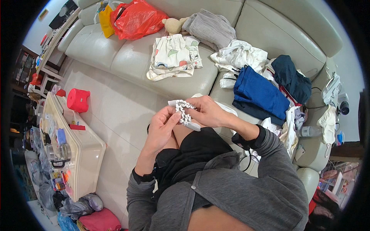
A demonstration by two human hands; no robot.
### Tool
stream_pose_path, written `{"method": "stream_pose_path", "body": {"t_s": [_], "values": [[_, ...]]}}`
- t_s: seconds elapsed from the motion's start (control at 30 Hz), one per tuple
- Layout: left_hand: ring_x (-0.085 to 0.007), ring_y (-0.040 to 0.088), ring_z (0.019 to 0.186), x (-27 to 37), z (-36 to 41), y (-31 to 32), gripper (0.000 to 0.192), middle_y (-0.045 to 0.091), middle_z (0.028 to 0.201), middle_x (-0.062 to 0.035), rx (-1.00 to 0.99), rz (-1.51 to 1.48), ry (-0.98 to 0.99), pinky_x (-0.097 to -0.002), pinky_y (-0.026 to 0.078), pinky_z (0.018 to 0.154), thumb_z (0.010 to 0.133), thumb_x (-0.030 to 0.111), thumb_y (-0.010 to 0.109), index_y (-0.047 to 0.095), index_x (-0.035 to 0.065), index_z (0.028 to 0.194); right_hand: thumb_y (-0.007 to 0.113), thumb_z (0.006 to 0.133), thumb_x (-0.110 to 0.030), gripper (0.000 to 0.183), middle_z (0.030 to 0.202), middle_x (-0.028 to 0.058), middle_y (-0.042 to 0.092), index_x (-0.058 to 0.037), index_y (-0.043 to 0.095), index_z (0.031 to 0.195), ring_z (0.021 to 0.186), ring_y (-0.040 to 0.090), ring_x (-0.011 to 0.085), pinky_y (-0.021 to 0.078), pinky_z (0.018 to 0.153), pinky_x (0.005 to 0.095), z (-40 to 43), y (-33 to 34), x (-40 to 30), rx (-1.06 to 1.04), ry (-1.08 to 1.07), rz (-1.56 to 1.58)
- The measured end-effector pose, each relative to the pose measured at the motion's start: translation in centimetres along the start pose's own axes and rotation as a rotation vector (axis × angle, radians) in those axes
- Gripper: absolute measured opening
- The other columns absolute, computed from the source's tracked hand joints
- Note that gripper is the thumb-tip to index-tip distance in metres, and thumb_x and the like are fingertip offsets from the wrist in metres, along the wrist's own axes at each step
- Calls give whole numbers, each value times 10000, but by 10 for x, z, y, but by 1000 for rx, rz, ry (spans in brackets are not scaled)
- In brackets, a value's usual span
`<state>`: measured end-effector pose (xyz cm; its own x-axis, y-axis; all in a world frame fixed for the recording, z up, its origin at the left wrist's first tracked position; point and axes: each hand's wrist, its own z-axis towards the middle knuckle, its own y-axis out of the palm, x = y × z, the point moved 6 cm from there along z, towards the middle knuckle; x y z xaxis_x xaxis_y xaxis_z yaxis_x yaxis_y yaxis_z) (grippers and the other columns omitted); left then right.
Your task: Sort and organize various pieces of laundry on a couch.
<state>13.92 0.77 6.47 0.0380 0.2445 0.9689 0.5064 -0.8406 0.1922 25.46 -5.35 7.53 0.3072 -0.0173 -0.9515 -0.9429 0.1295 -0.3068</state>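
Note:
Above my knees, both hands hold a small white sock [184, 111] with a frilled, ruffled edge. My left hand [166, 124] pinches its near left side between thumb and fingers. From the right, my right hand [205, 109] grips the ruffle, its fingertips partly tucked into the cloth. A grey-white end of the sock hangs toward my lap. Just beyond my right hand, some white cloth [228, 107] lies at the sofa's front edge. Folded blue shorts [258, 91] rest on the seat to the right, over a darker garment.
On the cream leather sofa [130, 59] are folded printed clothes [175, 56], a grey cloth [209, 27], a white garment pile [242, 53] and a red plastic bag [140, 20]. A cream table [89, 150] and a red stool [78, 100] stand at left. Small garments [328, 121] hang at right.

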Motion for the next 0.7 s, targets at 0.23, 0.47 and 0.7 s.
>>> {"method": "stream_pose_path", "body": {"t_s": [0.23, 0.47, 0.7], "values": [[-53, 507, 701, -14, -3, -5, 161, 572, 772, -7, 69, 22, -22, -197, 419, 666, 874, 120, 508, 571, -27, 855, 528, 849, -350, 380, 690, 160, 573, 26, 581, 853, 585, 521, 225, 415, 558, 320, -8, 3, 6, -110, 119, 186], [-87, 537, 761, -20, -5, -4, 167, 577, 842, -40, 22, -131, -85, -228, 441, 727, 884, 123, 492, 560, -27, 906, 594, 822, -264, 284, 738, 55, 569, 13, 596, 888, 607, 495, 97, 416, 534, 250, -5, 4, 0, -205, -95, -47], [-147, 530, 902, -22, -9, 2, 189, 554, 972, -79, -34, -427, -147, -313, 429, 836, 907, 143, 441, 504, -6, 1005, 554, 810, -174, 250, 755, 41, 584, 53, 609, 899, 650, 535, 72, 472, 537, 220, -7, 1, -1, -276, 173, 264]]}}
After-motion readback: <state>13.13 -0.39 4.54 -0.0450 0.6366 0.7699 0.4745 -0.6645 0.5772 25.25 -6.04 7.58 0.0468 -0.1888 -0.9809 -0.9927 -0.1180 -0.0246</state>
